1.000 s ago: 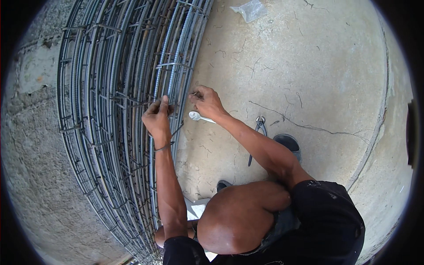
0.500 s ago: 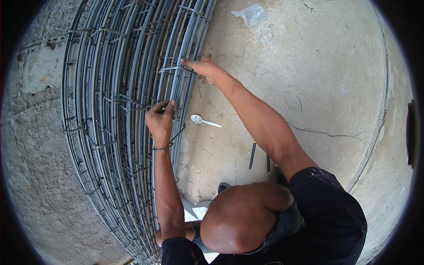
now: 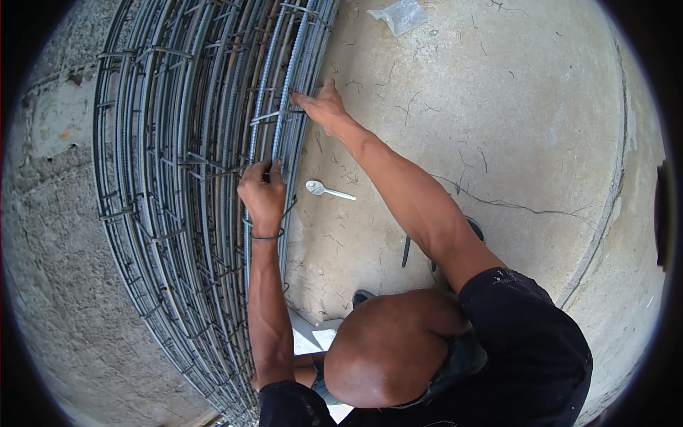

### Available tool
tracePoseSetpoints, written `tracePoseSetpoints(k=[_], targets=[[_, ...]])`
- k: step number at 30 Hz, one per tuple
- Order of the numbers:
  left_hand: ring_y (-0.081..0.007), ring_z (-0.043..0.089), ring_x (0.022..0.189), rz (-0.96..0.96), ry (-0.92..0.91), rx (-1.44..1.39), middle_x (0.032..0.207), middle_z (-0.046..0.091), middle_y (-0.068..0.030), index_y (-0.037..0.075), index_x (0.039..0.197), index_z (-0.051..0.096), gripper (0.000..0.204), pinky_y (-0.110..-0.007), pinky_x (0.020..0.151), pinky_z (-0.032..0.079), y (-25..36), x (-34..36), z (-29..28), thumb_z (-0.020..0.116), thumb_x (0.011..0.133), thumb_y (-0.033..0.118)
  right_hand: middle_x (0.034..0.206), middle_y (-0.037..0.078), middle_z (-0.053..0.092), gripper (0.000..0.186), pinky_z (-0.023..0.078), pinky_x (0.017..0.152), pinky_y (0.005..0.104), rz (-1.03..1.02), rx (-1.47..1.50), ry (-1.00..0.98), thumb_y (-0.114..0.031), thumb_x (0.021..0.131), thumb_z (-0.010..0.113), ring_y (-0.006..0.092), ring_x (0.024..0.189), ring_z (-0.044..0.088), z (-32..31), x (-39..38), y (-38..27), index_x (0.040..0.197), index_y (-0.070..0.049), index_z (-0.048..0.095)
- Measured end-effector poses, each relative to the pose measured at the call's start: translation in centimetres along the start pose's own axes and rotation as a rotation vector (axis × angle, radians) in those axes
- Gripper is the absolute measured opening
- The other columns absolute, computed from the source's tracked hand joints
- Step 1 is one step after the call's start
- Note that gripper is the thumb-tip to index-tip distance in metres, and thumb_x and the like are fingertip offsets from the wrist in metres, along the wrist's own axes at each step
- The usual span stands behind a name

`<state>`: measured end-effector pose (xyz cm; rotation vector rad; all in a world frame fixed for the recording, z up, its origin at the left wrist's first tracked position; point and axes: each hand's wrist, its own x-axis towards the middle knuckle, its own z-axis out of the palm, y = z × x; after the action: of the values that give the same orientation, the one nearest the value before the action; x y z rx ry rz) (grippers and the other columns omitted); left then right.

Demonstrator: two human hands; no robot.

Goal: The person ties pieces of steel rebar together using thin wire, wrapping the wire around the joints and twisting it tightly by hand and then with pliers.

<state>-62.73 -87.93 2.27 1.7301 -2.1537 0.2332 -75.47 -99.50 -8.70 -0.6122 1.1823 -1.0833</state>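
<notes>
Long ribbed steel reinforcing bars (image 3: 279, 135), tied into cages with bent stirrups, run along the left side. My left hand (image 3: 262, 192) is closed at the outer bars, thumb and fingers bent in around a rebar; its fingertips are partly hidden. Farther up the same bars is my right hand (image 3: 324, 108), its thumb and index finger apart. The thumb reaches the outer bars beside a stirrup (image 3: 267, 117), and the remaining fingers are mostly out of sight. Around my left wrist is a dark thin band (image 3: 266, 237).
A white plastic spoon (image 3: 329, 190) lies on the concrete floor (image 3: 526, 142) beside the bars. Short wire scraps are scattered around, with a long thin wire (image 3: 512, 204) to the right. A clear plastic bag (image 3: 400, 17) lies far off. A dark tool handle (image 3: 406, 251) shows beneath my right arm.
My left hand has turned slightly and its fingers have curled in more. The right hand has shifted slightly, its fingers now less spread. The whole view has drifted a little.
</notes>
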Motion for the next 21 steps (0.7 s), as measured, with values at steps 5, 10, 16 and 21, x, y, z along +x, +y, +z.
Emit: tracePoseSetpoints(k=[5, 10, 16, 21], targets=[[-0.0314, 0.063, 0.065, 0.055, -0.011, 0.063, 0.075, 0.064, -0.0170, -0.003, 0.083, 0.066, 0.011, -0.036, 0.060, 0.051, -0.7, 0.0, 0.2, 0.069, 0.076, 0.006, 0.134, 0.030, 0.041, 0.103, 0.037, 0.104, 0.0355, 0.084, -0.068, -0.063, -0.036, 0.068, 0.077, 0.0350, 0.125, 0.044, -0.3, 0.0, -0.6, 0.138, 0.010, 0.016], [-0.0326, 0.062, 0.065, 0.053, -0.025, 0.104, 0.076, 0.063, -0.0174, -0.003, 0.081, 0.065, 0.009, -0.038, 0.060, 0.050, -0.5, 0.0, 0.4, 0.068, 0.076, 0.005, 0.132, 0.029, 0.043, 0.104, 0.039, 0.101, 0.0388, 0.093, 0.025, -0.099, -0.046, 0.065, 0.078, 0.0360, 0.124, 0.045, -1.0, -0.9, -0.4, 0.134, 0.009, 0.023], [-0.0281, 0.063, 0.069, 0.020, -0.074, 0.104, 0.083, 0.065, -0.0165, -0.002, 0.096, 0.065, 0.022, -0.035, 0.063, 0.051, -1.0, -0.4, -0.2, 0.069, 0.076, 0.006, 0.114, 0.023, 0.058, 0.079, 0.048, 0.089, 0.0372, -0.098, -0.011, -0.004, -0.043, 0.072, 0.076, 0.0306, 0.106, 0.059, -2.9, -4.3, 1.6, 0.123, 0.005, 0.040], [-0.0176, 0.064, 0.089, -0.360, -0.027, -0.426, 0.103, 0.066, -0.0134, -0.006, 0.114, 0.060, 0.037, -0.028, 0.078, 0.053, -0.4, -2.7, -3.5, 0.071, 0.082, 0.010, 0.100, 0.017, 0.065, 0.037, 0.051, 0.081, 0.0330, -0.227, -0.317, -0.224, -0.025, 0.084, 0.068, 0.0244, 0.093, 0.065, -9.5, -11.0, 4.2, 0.109, -0.001, 0.055]])
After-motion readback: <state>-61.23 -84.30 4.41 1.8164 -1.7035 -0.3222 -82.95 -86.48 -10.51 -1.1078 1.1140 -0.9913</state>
